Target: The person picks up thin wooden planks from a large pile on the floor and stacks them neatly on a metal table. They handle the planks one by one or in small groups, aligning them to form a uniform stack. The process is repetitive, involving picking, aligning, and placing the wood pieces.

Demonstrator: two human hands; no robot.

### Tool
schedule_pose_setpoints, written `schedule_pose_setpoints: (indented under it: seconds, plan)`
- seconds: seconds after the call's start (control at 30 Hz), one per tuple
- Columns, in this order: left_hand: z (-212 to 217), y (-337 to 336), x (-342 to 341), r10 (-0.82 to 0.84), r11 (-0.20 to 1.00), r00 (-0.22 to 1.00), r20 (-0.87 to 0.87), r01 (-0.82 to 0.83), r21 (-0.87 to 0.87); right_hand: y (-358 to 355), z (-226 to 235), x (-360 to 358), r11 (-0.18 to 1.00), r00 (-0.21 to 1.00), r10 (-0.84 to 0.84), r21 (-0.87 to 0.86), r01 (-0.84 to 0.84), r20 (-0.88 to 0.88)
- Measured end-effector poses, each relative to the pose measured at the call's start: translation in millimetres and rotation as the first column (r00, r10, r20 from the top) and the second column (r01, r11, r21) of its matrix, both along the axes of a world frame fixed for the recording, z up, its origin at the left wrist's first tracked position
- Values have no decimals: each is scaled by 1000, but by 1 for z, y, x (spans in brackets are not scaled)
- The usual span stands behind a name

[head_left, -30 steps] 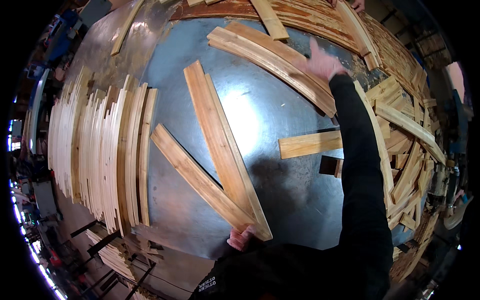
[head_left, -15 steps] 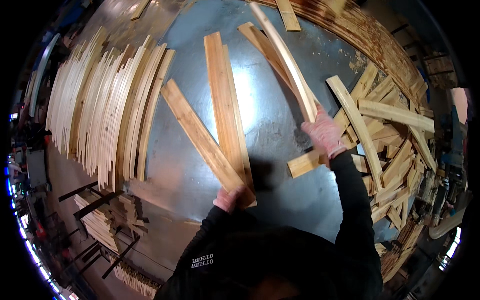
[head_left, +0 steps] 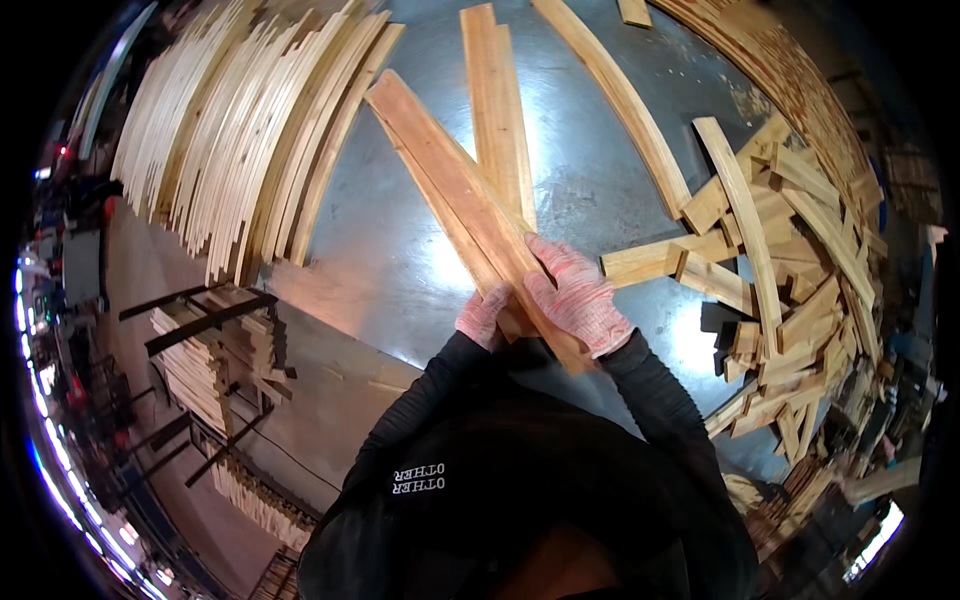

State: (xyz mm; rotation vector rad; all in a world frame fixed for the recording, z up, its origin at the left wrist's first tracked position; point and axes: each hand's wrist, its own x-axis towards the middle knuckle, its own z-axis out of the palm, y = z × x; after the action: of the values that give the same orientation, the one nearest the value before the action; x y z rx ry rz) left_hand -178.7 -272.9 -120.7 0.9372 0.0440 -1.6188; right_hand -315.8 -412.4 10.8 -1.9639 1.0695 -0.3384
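My gloved left hand (head_left: 482, 316) is closed around the near end of a wooden board (head_left: 428, 208), which slants away to the upper left. A second board (head_left: 445, 165), with a reddish face, lies lengthwise over it, covering most of it. Gripping the near part of this upper board is my gloved right hand (head_left: 578, 298), thumb and fingers on its right edge. Just beyond, two more boards (head_left: 487, 80) lie overlapped on the grey metal table (head_left: 580, 180), partly hidden by the held pair.
Long thin strips (head_left: 220, 130) stand in a row at the far left. To the right lies a jumbled heap of short offcuts (head_left: 800, 290). One long board (head_left: 625, 100) rests between me and that heap. Black rack bars (head_left: 205, 325) with stacked wood are at lower left.
My right hand has swung its raised board left and down onto the one in my left hand. The two hands are now close together. The view has also shifted.
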Motion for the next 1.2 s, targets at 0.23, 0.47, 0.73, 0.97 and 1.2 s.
schedule_pose_setpoints:
  seconds: [0.23,0.47,0.73,0.97,1.2]
  plan:
    - [19,-7,-1,-9,993,986,166,-11,121,-91,-24,-2,959,979,170,-210,-191,-112]
    - [48,-5,2,-22,985,950,312,-32,169,-198,-59,-73,928,695,-359,-318,195,-623]
    - [73,-5,-15,-23,993,890,456,-31,112,-20,-12,-17,914,994,-98,390,111,-53]
    - [88,-6,-17,-32,999,902,430,17,40,46,-65,-33,733,823,-439,674,97,359]
    - [62,17,49,-149,989,855,497,135,63,48,-69,-76,250,474,-762,876,-412,441]
